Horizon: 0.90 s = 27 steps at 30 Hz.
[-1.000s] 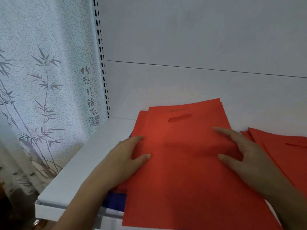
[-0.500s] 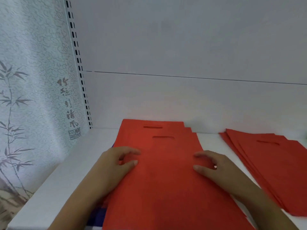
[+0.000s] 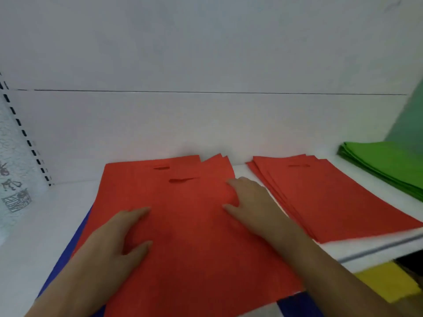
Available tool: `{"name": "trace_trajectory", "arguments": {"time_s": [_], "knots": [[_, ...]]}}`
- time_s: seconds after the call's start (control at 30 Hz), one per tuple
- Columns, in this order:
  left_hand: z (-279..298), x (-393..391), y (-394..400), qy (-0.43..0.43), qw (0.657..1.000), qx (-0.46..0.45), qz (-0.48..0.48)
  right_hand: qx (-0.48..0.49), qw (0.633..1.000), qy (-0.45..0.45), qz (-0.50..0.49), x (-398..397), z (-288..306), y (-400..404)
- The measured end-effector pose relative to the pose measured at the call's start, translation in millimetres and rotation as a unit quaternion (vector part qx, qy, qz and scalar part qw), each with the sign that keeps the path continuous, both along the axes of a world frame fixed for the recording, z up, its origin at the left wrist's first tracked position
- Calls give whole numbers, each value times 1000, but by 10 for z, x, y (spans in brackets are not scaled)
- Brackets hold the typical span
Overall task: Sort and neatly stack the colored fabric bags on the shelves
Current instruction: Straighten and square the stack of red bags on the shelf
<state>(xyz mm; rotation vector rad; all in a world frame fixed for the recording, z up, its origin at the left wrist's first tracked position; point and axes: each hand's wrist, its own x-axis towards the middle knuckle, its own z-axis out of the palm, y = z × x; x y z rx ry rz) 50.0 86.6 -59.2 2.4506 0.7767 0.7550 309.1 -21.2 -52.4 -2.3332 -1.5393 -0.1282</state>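
From the head camera, a stack of red bags [image 3: 183, 225] lies on the white shelf [image 3: 45, 213], over blue fabric [image 3: 68, 252], with the left hand [image 3: 109, 245] and right hand [image 3: 251, 202] pressing flat on it, fingers straight, neither grip closed on anything. A second red pile [image 3: 320, 197] lies just beside it to the right, then a green pile [image 3: 389, 163]; yellow fabric [image 3: 386, 282] shows below the shelf.

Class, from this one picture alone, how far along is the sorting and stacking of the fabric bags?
Done: a red stack and a green stack lie sorted on the shelf. In hand: the left hand and right hand press flat on a second red pile, its top corners fanned. Left: squaring that pile and separating the blue bags beneath it; yellow fabric shows below.
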Motion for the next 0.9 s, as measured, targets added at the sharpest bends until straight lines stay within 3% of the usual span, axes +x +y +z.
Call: {"name": "trace_trajectory", "arguments": {"time_s": [0.17,0.4,0.57,0.77,0.9], "knots": [[58,328,-263,-20,999,37,-1,12,997,-42,-69,148,140,-533],[182,1272,-790,-8,991,56,-124,32,983,-37,-176,788,280,-1512],[146,2093,-1219,-21,984,7,-177,56,974,-24,-218,1418,274,-2184],[-14,2832,-1534,-35,990,6,-139,90,978,-2,-187,2272,193,-2504],[-68,3154,-1497,24,996,15,-83,96,987,20,-127,2799,160,-2220]]}}
